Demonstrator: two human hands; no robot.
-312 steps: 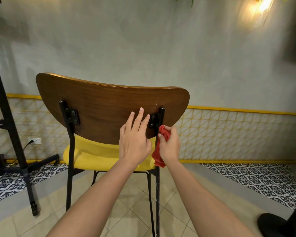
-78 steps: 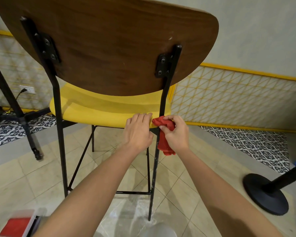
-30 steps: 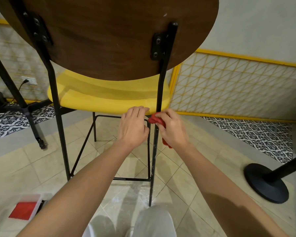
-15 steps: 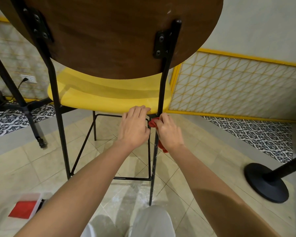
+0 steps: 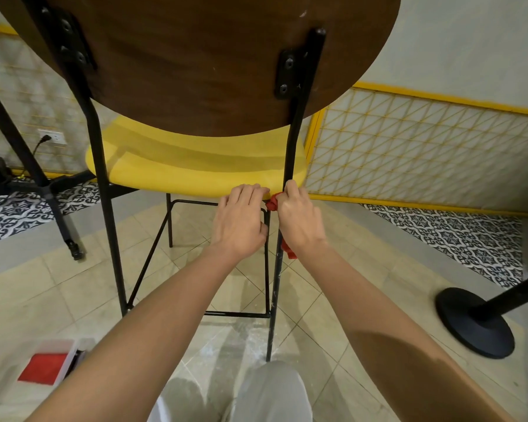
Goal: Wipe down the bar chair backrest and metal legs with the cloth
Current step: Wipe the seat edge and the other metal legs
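Since half a second ago, little has moved: the right hand (image 5: 299,217) is kept wrapped around the rear right leg (image 5: 275,287) just under the yellow seat (image 5: 195,166), its grip pinching the red cloth (image 5: 274,204) against the black tube. The left hand (image 5: 241,220) is laid flat on the seat edge, fingers together. The leg-wiping step is judged under way; a downward slide along the thin, scuffed metal is called for next. The curved wooden backrest (image 5: 195,62) is seen overhead.

Both hands at the rear leg, just under the yellow seat (image 5: 195,169)

The right hand (image 5: 299,217) grips a crumpled red cloth (image 5: 272,204) around the thin black metal leg (image 5: 277,269); the left hand (image 5: 240,220) rests beside it.
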